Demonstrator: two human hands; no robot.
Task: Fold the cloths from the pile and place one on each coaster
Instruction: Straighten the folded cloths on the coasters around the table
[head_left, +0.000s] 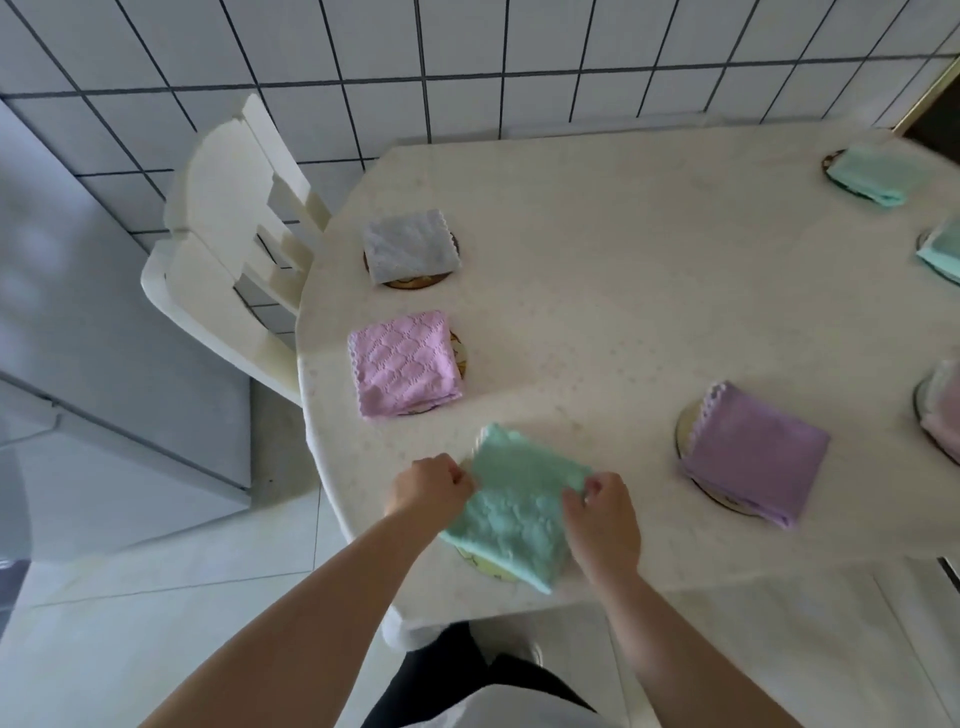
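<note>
A folded green cloth (514, 506) lies over a coaster (485, 566) at the table's near edge. My left hand (428, 486) pinches its left edge and my right hand (605, 519) pinches its right edge. Other folded cloths sit on coasters: a grey cloth (410, 247), a pink cloth (402, 364), a purple cloth (756, 452), a green cloth (867, 174) at the far right, another green cloth (943, 249) and a pale pink cloth (943, 410) cut off by the right edge. No pile of cloths is in view.
The table (623, 291) has a pale cloth cover. A white chair (234, 249) stands at its left side. A grey appliance (78, 322) stands further left, against the tiled wall (467, 52).
</note>
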